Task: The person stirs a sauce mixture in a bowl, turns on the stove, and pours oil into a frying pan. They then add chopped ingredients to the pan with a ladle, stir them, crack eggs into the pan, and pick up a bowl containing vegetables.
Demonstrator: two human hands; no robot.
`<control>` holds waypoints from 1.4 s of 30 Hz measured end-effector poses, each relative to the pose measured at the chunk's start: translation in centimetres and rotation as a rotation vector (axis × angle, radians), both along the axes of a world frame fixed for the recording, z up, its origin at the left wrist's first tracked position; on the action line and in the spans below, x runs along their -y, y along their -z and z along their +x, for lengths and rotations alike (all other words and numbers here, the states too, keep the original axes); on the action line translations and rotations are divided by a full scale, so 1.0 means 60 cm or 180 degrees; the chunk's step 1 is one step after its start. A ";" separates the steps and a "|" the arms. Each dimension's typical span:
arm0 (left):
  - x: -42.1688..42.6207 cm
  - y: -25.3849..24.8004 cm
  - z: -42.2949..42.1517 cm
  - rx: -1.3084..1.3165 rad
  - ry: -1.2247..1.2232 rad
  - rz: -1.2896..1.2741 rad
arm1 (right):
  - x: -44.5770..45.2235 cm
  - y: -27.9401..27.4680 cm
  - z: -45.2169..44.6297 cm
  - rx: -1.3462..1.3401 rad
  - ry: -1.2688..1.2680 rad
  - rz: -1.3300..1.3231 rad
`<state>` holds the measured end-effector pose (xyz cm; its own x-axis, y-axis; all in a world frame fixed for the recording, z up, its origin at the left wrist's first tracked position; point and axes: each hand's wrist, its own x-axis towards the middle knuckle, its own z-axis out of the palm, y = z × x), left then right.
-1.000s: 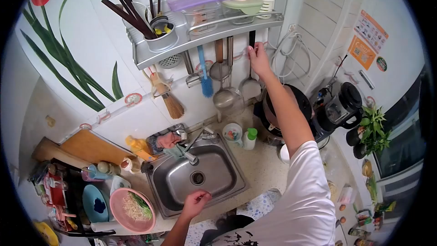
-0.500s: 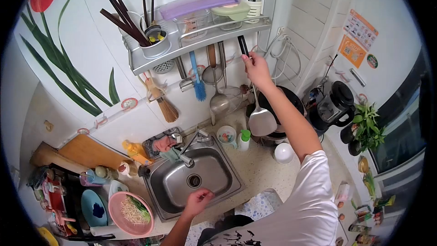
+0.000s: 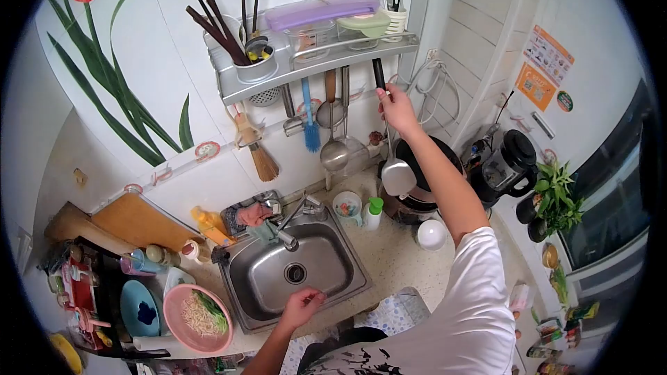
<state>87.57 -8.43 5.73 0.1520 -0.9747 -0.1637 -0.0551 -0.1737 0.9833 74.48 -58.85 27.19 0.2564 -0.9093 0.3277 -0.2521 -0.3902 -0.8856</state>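
Note:
My right hand (image 3: 396, 107) grips a metal spatula (image 3: 398, 177) by its black handle, just below the wall shelf (image 3: 313, 64). The blade hangs downward in front of the dark pot (image 3: 445, 160). Over the near edge of the steel sink (image 3: 260, 281) is my left hand (image 3: 302, 305), its fingers curled together; whether anything small is between them cannot be made out. A ladle (image 3: 334, 155), a blue brush (image 3: 310, 135) and a small whisk broom (image 3: 262, 160) hang under the shelf to the left of the spatula.
A pink bowl (image 3: 170, 316) with pale strips and greens stands left of the sink, beside a blue bowl (image 3: 128, 298). Right of the faucet (image 3: 286, 238) are a cup (image 3: 347, 205), a green-capped bottle (image 3: 373, 217) and a white bowl (image 3: 431, 235). A blender (image 3: 511, 167) stands at right.
The spatula has come off its hanging place under the shelf and moved down and forward, held in my right hand. My left hand stays over the sink's edge. The view has shifted slightly.

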 end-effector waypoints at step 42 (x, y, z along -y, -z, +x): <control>-0.057 -0.003 0.022 -0.0290 -0.0679 -0.0025 | -0.134 0.069 0.134 -0.0669 0.0279 -0.1175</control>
